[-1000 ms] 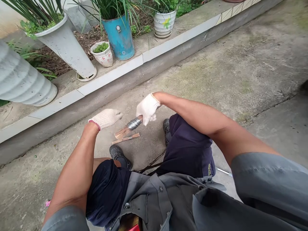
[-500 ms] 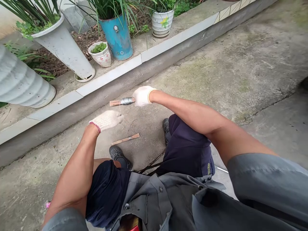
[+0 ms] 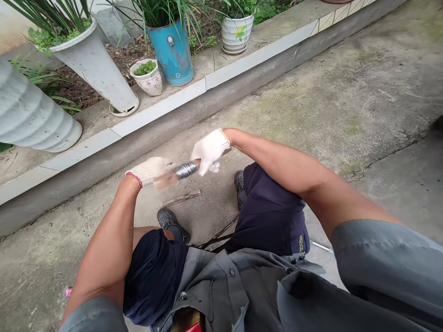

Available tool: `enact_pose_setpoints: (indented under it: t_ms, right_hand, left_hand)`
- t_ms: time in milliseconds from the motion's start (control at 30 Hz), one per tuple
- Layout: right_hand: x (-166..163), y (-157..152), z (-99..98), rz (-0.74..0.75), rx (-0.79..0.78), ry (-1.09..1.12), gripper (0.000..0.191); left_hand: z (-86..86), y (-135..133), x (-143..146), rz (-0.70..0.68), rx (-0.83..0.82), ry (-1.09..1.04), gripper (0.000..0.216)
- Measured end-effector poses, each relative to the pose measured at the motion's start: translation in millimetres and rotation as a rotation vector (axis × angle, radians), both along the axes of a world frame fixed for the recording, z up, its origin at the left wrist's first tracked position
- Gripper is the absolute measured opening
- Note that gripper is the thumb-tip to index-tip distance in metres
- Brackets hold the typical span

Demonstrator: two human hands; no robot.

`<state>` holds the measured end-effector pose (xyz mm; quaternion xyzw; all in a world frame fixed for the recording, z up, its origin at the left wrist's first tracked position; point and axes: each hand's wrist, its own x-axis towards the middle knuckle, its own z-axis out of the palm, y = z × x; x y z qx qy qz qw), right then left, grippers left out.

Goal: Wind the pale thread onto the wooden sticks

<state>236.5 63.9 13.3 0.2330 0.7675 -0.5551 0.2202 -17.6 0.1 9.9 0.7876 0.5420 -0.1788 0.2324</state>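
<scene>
Both my hands wear white knit gloves. My right hand (image 3: 208, 150) is closed round one end of a flat wooden stick (image 3: 165, 179) with silver wire wound about its middle (image 3: 185, 169). The stick's free end is blurred by motion and lies across my left hand (image 3: 149, 170), whose fingers are pinched together near that end; what they hold, if anything, is too thin to see. A second wooden stick (image 3: 180, 198) with a little wire on it lies on the concrete between my feet.
I squat on a concrete floor (image 3: 328, 101). A raised kerb (image 3: 166, 108) ahead carries plant pots: a blue one (image 3: 172, 53), a small white one (image 3: 149, 79), tall white ones (image 3: 93, 64). A dark strip (image 3: 218, 237) lies by my right shoe.
My right hand swung the wire-wound stick up and away from me, then back down towards my left hand. My left hand has stayed almost still.
</scene>
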Motion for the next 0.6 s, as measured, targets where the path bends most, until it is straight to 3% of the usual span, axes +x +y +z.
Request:
enact_pose_setpoints:
  t_ms: [133,267,400,600]
  right_hand:
    - [-7,-5,-16.1,0.138,0.061,-0.170,0.049]
    - [-20,-4,-24.1,0.158,0.427,-0.429,0.038]
    - [-28,2,-24.7,0.071,0.774,-0.481,0.033]
    - [-31,13,-25.8,-0.136,0.898,-0.356,0.042]
  left_hand:
    - [1.3,1,6,-0.020,0.056,0.120,0.058]
    - [-2.4,1,8,-0.044,0.091,0.194,0.067]
    - [-3.2,-2,17,-0.036,0.041,0.163,0.068]
    - [4.1,-7,25,0.006,-0.010,0.104,0.061]
